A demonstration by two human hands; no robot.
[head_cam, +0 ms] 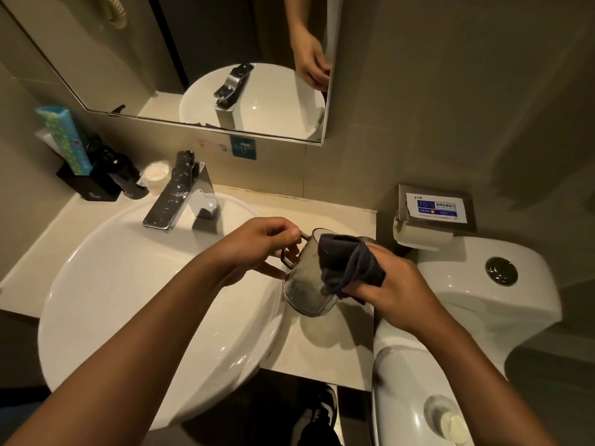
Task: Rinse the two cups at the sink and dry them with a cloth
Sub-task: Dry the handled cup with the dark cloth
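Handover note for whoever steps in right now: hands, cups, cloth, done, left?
Left hand: grip on the handle of the clear cup, tilted above the counter beside the sink.
Right hand: holds the dark cloth against the cup's side.
Second cup: only a rim shows behind the cloth.
Done: tap not running.
Left: finish drying; second cup's state unclear.

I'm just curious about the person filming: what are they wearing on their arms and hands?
Nothing that shows. Both forearms are bare up to the frame's edge, with no sleeves in view. The left hand and right hand have no gloves, rings, watch or bracelet visible.
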